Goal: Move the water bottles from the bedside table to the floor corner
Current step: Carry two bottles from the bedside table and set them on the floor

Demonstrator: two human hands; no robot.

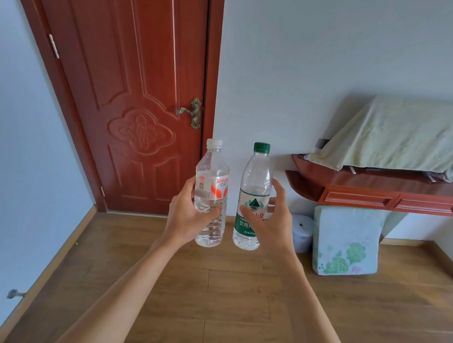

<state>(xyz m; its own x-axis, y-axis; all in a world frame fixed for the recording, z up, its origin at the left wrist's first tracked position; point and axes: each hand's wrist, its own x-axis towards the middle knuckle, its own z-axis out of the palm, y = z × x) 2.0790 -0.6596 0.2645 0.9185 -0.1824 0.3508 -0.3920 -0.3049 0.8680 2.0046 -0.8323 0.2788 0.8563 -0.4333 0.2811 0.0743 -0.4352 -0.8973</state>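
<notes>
Bright, soft daylight; faint shadows; sharp focus; wide-angle bending at the edges

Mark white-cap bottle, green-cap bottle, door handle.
Clear plastic white-capped water bottle (217, 188): head view, red-and-white label.
Clear plastic green-capped water bottle (254, 199): head view, green label's top.
Brass lever door handle (196, 113): head view, backplate.

on the white-capped bottle (212, 170) we read "wahaha" in red on its label, cut off where the bottle curves away, with a small qr code beside it. on the green-capped bottle (255, 178) we make out red "山泉" and white "饮用"; the right hand (269, 226) hides the rest. the small print below is too fine for us.
</notes>
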